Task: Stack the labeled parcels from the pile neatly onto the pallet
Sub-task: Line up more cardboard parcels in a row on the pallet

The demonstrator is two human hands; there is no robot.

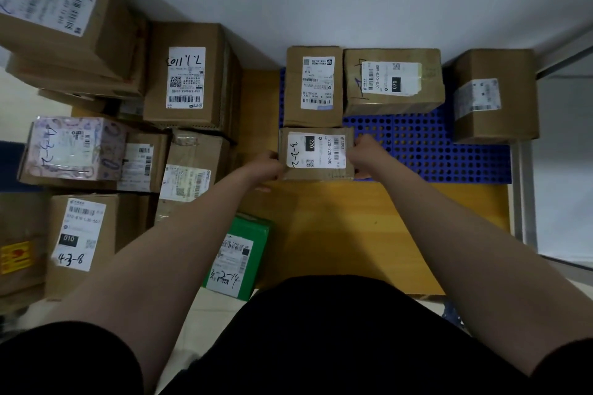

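A small brown parcel [316, 154] with a white label marked 220 sits at the front left corner of the blue perforated pallet [442, 151]. My left hand [268, 167] grips its left side and my right hand [364, 151] grips its right side. Three brown labeled parcels stand along the pallet's back: one [313, 86] right behind the held parcel, a wider one [393, 82] marked 070, and one [495, 96] at the right end. The pile of labeled parcels [192, 74] lies to the left.
A yellow board [369, 228] lies under and in front of the pallet. A green parcel [237, 256] sits near my left forearm. A patterned pink box [75, 147] and a box marked 010 [80, 234] are in the pile. A white wall runs behind.
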